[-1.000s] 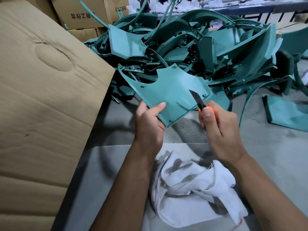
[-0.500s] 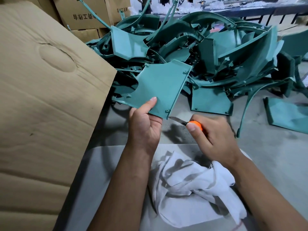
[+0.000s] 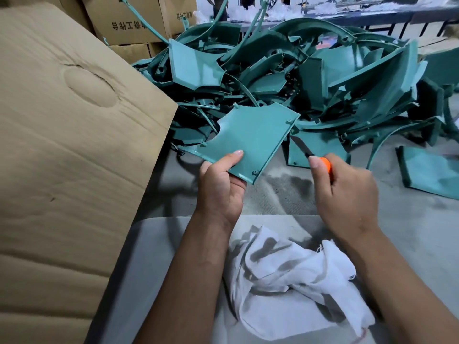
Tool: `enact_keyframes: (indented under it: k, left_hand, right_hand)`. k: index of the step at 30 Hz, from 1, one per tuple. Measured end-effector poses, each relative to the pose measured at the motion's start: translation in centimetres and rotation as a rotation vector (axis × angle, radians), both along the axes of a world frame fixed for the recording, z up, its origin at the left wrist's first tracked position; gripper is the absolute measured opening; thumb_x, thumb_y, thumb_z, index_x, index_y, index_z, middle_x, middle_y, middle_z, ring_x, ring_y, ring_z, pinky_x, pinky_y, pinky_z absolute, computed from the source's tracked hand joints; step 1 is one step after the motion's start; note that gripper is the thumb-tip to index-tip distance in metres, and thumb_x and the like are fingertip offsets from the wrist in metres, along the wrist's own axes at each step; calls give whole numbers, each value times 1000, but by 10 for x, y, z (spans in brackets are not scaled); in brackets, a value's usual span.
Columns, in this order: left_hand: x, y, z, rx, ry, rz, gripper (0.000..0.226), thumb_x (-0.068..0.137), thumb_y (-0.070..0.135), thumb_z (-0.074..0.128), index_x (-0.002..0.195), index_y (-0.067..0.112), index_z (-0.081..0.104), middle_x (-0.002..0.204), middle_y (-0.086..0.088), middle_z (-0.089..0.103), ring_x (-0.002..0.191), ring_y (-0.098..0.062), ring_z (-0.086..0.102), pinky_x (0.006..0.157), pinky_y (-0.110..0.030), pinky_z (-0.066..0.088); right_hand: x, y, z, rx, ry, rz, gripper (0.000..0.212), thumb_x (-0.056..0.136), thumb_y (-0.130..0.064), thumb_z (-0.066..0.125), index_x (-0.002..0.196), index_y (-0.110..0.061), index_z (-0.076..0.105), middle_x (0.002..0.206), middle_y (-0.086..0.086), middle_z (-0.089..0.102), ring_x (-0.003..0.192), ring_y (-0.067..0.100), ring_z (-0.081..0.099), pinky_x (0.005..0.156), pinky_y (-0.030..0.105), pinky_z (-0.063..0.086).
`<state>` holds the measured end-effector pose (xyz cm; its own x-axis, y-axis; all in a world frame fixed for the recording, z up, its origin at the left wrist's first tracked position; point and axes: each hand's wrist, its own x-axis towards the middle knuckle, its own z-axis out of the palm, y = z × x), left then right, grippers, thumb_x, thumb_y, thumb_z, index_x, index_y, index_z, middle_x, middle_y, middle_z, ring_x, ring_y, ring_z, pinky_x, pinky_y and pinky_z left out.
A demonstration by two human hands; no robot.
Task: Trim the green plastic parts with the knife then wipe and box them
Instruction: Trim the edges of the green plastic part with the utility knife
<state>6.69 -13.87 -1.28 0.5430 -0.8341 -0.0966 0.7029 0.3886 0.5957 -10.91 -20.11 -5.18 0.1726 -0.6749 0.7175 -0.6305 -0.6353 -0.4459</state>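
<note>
While the blade sits just off the part's right edge, risks from biggest thing down:

- cardboard box flap [image 3: 74, 145] on the left leans over the bench edge, close beside the left hand; a swing of the part toward the box could catch it.
- pile of green parts [image 3: 310, 78] behind the work is a loose tangle with thin curved strips sticking out; a nudge could likely slide pieces onto the bench [image 3: 409, 232] and mix trimmed with untrimmed.
- white cloth [image 3: 293, 276] lies bunched under both forearms, near the body; a knife dropped or set down there could hide in the folds.
- green plastic part [image 3: 250, 135] is held in the air above the bench, tilted, by one lower corner only. No support under it, so blade pressure on the far edge will probably twist it in the grip.
- left hand [image 3: 221, 187] pinches that corner, thumb on top, fingers curled beneath; it's in line with a stroke down the right edge, so a slip means a cut.
- right hand [image 3: 347, 192] is wrapped round the orange handle, thumb pressed forward near the blade root; the thumb could ride onto steel.
- knife [image 3: 301, 147] tip points up-left at the part's edge; whether it touches, can't tell.
</note>
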Motion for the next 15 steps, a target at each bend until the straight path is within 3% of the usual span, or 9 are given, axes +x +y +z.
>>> enact_keyframes:
  k: [4, 7, 10, 13, 15]
  left_hand:
    - [4, -3, -2, 35, 69, 38, 33, 92, -15, 54, 121, 0, 62, 114, -18, 74, 97, -30, 75, 89, -45, 61]
    - [3, -4, -2, 71, 71, 52, 37, 92, -15, 53, 128, -5, 59, 117, -20, 73, 96, -31, 75, 85, -44, 62]
    - [1, -3, -1, 83, 59, 38, 41, 93, -14, 53, 133, -7, 57, 122, -23, 71, 106, -34, 73, 85, -42, 63]
    - [-1, -3, 1, 86, 72, 23, 40, 93, -13, 54, 132, -8, 58, 120, -24, 71, 94, -31, 75, 73, -39, 65]
    - [-1, -4, 2, 90, 86, 25, 41, 93, -13, 54, 133, -8, 57, 121, -23, 71, 98, -32, 74, 77, -40, 64]
  right_hand:
    - [1, 5, 3, -91, -14, 177, 39, 109, -47, 37, 77, -26, 37, 56, -15, 30, 49, 5, 34, 52, 24, 23]
    - [11, 14, 4, -111, 71, 306, 33, 108, -48, 40, 80, -28, 37, 59, -15, 32, 50, 9, 35, 52, 28, 26]
    - [16, 17, 2, -103, 126, 353, 37, 105, -47, 43, 77, -23, 49, 60, -12, 38, 51, 14, 38, 52, 29, 26]
    - [18, 18, 1, -121, 157, 375, 43, 104, -49, 43, 76, -18, 53, 63, -13, 35, 54, 12, 33, 53, 29, 22]
    - [18, 17, 1, -116, 176, 365, 44, 104, -50, 42, 77, -18, 54, 63, -14, 34, 55, 12, 33, 52, 27, 20]
